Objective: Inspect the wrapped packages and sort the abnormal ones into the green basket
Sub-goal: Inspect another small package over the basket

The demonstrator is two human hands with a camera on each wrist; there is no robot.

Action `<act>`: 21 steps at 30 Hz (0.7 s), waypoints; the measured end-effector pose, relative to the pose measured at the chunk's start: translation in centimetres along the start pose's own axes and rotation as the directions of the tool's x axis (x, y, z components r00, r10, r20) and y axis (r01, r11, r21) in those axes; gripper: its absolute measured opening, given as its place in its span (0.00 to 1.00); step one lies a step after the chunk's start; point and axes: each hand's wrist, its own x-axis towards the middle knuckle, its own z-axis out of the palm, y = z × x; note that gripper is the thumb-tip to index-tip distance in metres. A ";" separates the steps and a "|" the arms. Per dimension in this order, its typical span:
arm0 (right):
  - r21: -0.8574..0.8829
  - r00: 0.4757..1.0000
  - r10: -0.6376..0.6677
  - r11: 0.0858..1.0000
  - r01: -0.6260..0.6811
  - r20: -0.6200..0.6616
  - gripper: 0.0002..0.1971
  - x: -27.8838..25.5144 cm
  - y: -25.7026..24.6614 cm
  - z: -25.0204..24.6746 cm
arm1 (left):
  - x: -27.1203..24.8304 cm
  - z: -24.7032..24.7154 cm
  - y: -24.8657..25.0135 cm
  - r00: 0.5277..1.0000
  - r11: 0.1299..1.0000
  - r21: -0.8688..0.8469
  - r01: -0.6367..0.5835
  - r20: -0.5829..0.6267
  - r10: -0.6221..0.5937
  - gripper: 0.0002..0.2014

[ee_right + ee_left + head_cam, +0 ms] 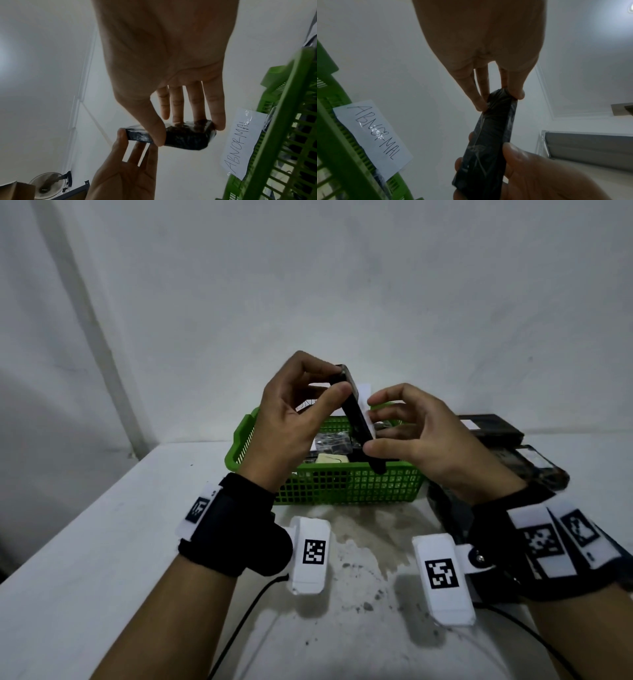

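held package: black wrapped package (356, 412), thin slab, tilted edge-on, raised over the green basket (329, 484)
left hand: left hand (291, 419) pinches package's top end, thumb near side, fingers curled over far side
right hand: right hand (421, 440) pinches the lower end, thumb under, fingers curled loosely above
basket: mid worktop (85, 542), near wall just beyond the wrists; several wrapped items inside, details unclear
other packages: dark packages (493, 428) stacked on worktop right of basket, touching or just beside its right wall, cannot tell which
open room: bare worktop left of basket out to the left edge; stained patch near side between the wrists; wall close behind basket
left wrist view only: paper label (373, 136) reading ABNORMAL on basket rim; clear film wrinkles on package (488, 142); fingertips (479, 105) clamp the end
right wrist view only: package's broad face, thumb (154, 129) across it; fan low left in room
head view only: cables and tagged wristbands, basket contents
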 end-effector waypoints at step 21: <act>-0.288 0.877 0.321 0.856 -0.430 -0.357 0.18 -8.2 2.1 -20.8 | 0.8 17.6 -1.2 0.584 0.826 0.564 -0.011 0.674 -0.453 0.41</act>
